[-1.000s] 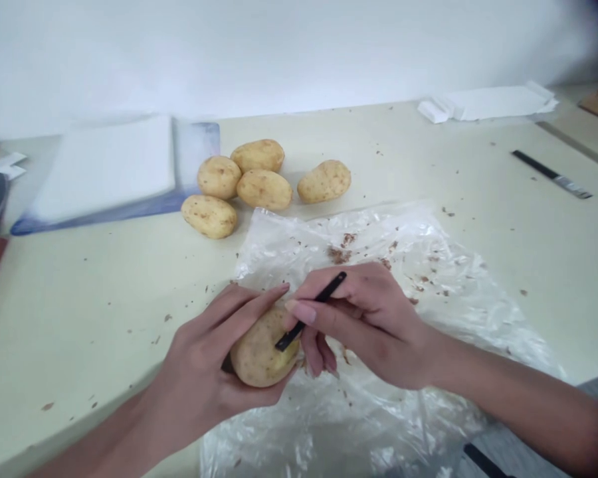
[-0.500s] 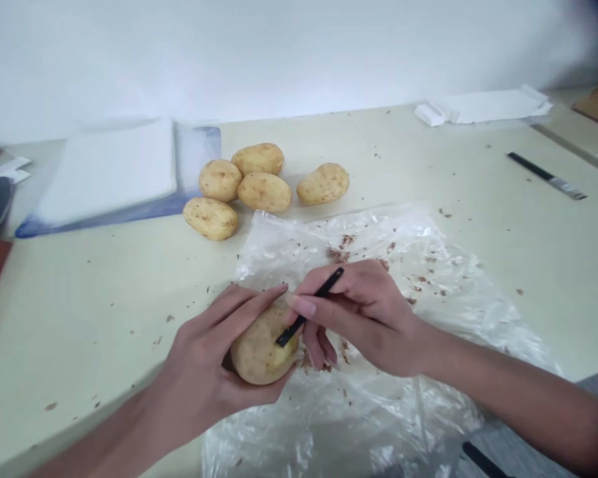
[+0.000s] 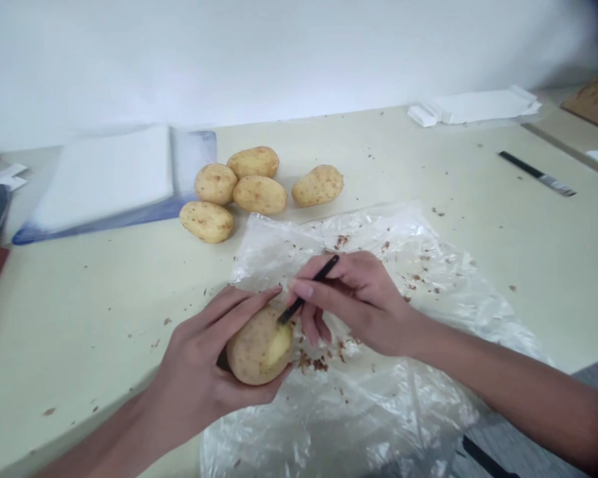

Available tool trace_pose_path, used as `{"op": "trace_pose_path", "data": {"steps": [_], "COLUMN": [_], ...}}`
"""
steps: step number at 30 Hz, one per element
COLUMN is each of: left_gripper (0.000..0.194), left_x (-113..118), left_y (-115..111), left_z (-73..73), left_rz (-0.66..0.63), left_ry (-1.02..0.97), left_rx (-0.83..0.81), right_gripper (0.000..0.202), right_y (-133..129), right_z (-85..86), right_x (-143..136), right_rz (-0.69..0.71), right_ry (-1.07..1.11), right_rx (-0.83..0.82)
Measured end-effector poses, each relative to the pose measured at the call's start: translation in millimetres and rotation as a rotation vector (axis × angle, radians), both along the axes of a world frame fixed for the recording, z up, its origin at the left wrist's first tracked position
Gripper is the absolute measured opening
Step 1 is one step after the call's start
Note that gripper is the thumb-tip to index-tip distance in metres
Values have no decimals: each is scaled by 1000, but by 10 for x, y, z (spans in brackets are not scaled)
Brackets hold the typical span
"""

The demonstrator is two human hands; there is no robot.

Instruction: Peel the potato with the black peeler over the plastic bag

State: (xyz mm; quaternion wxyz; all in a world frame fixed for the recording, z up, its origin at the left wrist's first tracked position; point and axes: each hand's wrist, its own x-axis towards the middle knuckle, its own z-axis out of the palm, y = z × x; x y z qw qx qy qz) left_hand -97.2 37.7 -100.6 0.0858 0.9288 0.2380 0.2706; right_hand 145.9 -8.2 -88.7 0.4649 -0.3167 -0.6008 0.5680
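My left hand (image 3: 204, 352) wraps round a potato (image 3: 252, 348), fingers over its top and thumb beneath. A pale yellow patch of bared flesh shows on the potato's right side. Between thumb and fingers, my right hand (image 3: 351, 299) pinches a slim flat black tool (image 3: 319, 272); its lower end touches the potato at the upper edge of that patch. The exact kind of tool is unclear. Both hands are above a crumpled clear plastic sheet (image 3: 379, 411) with brown peel scraps (image 3: 316, 364) scattered on it.
Several whole potatoes (image 3: 260, 194) lie beyond my hands. Behind them at left is a blue-edged board (image 3: 192, 156) bearing a white sheet (image 3: 114, 176). A flat black strip (image 3: 533, 170) and folded white paper (image 3: 483, 106) lie at right. Another black object (image 3: 486, 458) shows at the bottom right.
My right hand has drawn the tool's lower end up across the potato, and a larger bare yellow patch now shows. My left hand keeps its hold. The view has shifted slightly.
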Motion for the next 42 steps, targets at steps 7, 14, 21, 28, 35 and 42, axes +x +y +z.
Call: {"op": "trace_pose_path", "data": {"steps": [7, 14, 21, 28, 35, 42], "left_gripper": [71, 85, 73, 65, 67, 54], "left_x": [-6, -17, -25, -24, -41, -36], "left_y": [11, -14, -14, -8, 18, 40], "left_z": [7, 49, 64, 14, 24, 45], "left_rz": [-15, 98, 52, 31, 10, -71], "left_ry": [33, 92, 64, -29, -111, -217], "left_rx": [-71, -214, -288, -316, -423, -279], "right_gripper": [21, 19, 22, 43, 41, 29], "right_y": [-7, 25, 1, 97, 57, -47], "right_z": [71, 22, 2, -17, -15, 2], "right_x": [49, 39, 50, 98, 90, 29], "right_rz": [137, -50, 120, -15, -19, 9], "right_ry": [25, -53, 20, 254, 244, 145], "right_rx": [76, 163, 139, -89, -31, 160]}}
